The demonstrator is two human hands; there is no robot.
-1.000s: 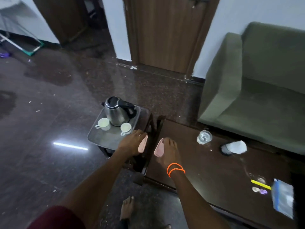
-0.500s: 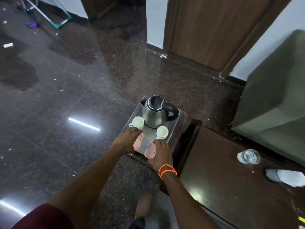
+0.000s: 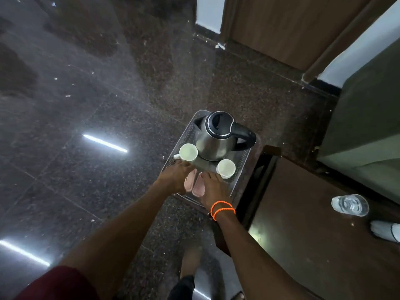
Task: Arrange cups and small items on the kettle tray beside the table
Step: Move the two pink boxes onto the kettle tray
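A steel kettle (image 3: 214, 139) with a black lid and handle stands at the back of the clear tray (image 3: 243, 163). Two white cups sit in front of it: one at the left (image 3: 188, 152), one at the right (image 3: 226, 168). My left hand (image 3: 175, 176) holds a small pink item (image 3: 190, 181) down on the tray's near part. My right hand (image 3: 213, 188), with orange bands at the wrist, holds a second pink item (image 3: 198, 187) right beside the first. Both items lie side by side, partly covered by my fingers.
The tray rests on a small dark stand beside a brown table (image 3: 313, 245). A drinking glass (image 3: 350, 205) and a white crumpled thing (image 3: 385, 231) are on the table. A green sofa (image 3: 368, 118) stands at the right. Dark polished floor spreads to the left.
Both hands carried the pink items from the table's edge over to the tray and lowered them onto its near part. The view swung left and down toward the tray.
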